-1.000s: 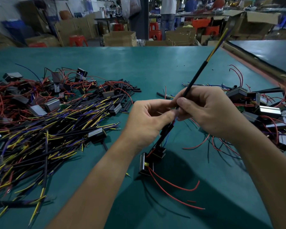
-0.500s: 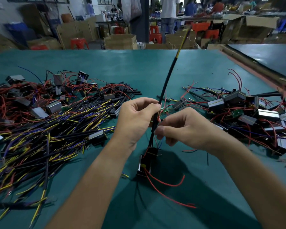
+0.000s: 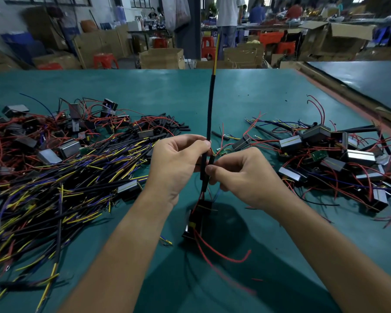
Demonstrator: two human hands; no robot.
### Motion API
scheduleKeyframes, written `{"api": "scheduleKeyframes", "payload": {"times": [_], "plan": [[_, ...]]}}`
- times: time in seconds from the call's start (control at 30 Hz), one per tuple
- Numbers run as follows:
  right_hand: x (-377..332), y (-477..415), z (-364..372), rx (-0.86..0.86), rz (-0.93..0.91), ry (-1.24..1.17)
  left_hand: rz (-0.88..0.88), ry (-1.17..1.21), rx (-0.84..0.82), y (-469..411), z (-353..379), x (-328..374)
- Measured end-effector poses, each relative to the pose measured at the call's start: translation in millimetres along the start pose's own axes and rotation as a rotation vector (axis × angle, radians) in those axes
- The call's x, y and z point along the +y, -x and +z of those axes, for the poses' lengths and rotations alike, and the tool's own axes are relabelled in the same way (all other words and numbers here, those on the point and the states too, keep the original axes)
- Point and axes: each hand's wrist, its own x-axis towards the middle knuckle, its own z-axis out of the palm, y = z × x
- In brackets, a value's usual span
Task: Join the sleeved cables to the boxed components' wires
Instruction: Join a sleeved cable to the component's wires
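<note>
Left hand (image 3: 176, 168) pinches sleeved cable (image 3: 210, 114), upright toward 12 o'clock. Right hand (image 3: 242, 177) pinches its lower end. Boxed component (image 3: 195, 220) at 6 o'clock under hands. Better twist gently, no hard pull.

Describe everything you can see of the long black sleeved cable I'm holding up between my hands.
The long black sleeved cable is a thin matte tube standing almost upright above the green table, yellow wire showing at its top. The left hand pinches its lower part; the right hand pinches it just below. Its bottom end reaches the thin red wires of the dark boxed component beneath; whether they are joined cannot be told.
</note>
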Motion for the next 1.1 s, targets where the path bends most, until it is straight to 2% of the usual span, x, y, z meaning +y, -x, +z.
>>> {"api": "scheduleKeyframes", "payload": {"times": [0.23, 0.67, 1.1], "plan": [[3, -3, 1, 0.061, -0.044, 0.006, 0.022, -0.031, 0.030, -2, -2, 1], [3, -2, -14, 0.070, -0.143, 0.289, 0.053, -0.113, 0.017, -2, -3, -3], [2, -2, -18, 0.065, -0.183, 0.222, 0.057, -0.117, -0.076, -1, -2, -6]]}}
